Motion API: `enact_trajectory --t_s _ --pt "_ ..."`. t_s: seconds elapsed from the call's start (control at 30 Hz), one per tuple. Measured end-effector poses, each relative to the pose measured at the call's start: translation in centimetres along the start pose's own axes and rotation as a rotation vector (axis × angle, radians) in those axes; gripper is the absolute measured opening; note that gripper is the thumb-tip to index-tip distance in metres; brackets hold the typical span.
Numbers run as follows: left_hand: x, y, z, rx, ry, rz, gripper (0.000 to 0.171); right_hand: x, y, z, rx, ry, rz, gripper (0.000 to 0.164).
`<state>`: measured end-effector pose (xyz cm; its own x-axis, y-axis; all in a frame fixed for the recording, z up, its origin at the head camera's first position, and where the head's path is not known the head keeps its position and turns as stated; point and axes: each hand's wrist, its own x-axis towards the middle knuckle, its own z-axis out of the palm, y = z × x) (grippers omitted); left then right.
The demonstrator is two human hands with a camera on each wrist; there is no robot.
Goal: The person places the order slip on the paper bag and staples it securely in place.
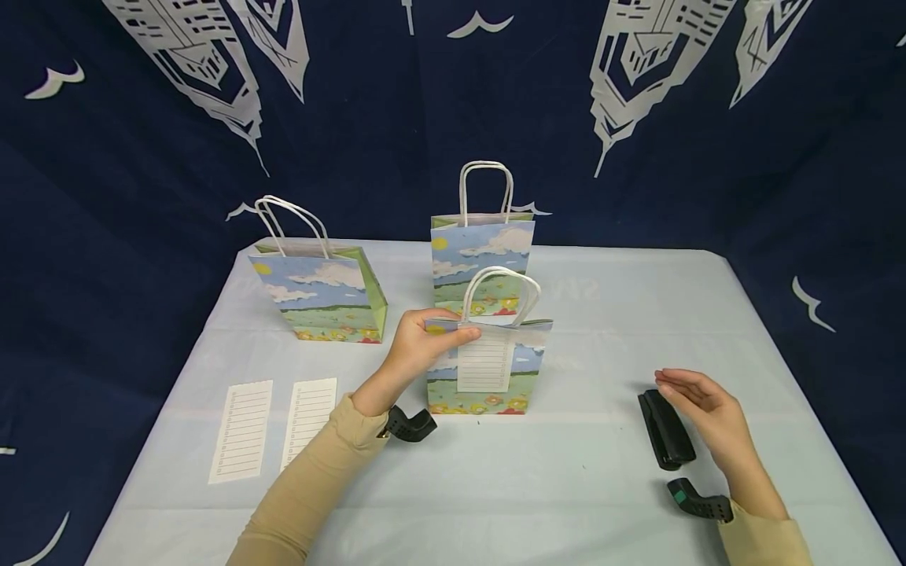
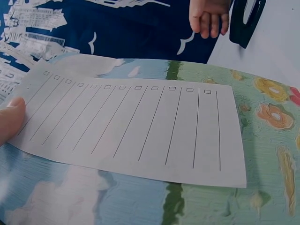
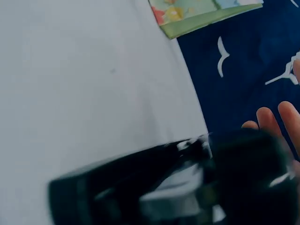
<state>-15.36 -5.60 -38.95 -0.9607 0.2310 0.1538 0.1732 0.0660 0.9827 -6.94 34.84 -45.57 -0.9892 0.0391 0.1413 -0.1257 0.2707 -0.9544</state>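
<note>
A small paper gift bag (image 1: 531, 377) with a painted sky and flower meadow stands at the middle of the table, its white twisted handles up. My left hand (image 1: 414, 346) pinches its top edge, thumb in front, together with a lined checklist slip (image 1: 484, 365). Up close in the left wrist view, the slip (image 2: 131, 126) lies over the bag's front under my thumb (image 2: 11, 119). On the right, my right hand (image 1: 708, 409) hovers beside a black stapler (image 1: 665, 431), fingers relaxed. The stapler (image 3: 140, 183) looms blurred in the right wrist view.
Two matching gift bags stand farther back, one bag (image 1: 322, 295) at the left and another bag (image 1: 481, 255) behind the front one. Two more checklist slips lie front left: one slip (image 1: 242, 431) in full, the other slip (image 1: 311, 405) partly under the left forearm.
</note>
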Motion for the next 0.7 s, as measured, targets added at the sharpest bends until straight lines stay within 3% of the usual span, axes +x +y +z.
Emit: enact_trajectory --t_s 0.17,0.4,0.53,0.7 --pt "0.0 -0.2 0.0 -0.009 -0.001 0.004 0.023 -0.7 1.7 -0.2 -0.055 0.026 0.023 0.035" --pt "0.0 -0.2 0.0 -0.018 0.006 -0.014 0.024 -1.0 3.0 0.0 -0.248 0.026 0.044 0.045" --pt "0.0 -0.2 0.0 -0.029 0.005 -0.019 0.023 -1.1 3.6 0.1 -0.260 -0.013 0.027 0.055" --pt "0.1 -0.3 0.0 -0.031 -0.002 -0.018 0.023 -1.2 4.1 0.2 -0.215 -0.024 -0.005 0.053"
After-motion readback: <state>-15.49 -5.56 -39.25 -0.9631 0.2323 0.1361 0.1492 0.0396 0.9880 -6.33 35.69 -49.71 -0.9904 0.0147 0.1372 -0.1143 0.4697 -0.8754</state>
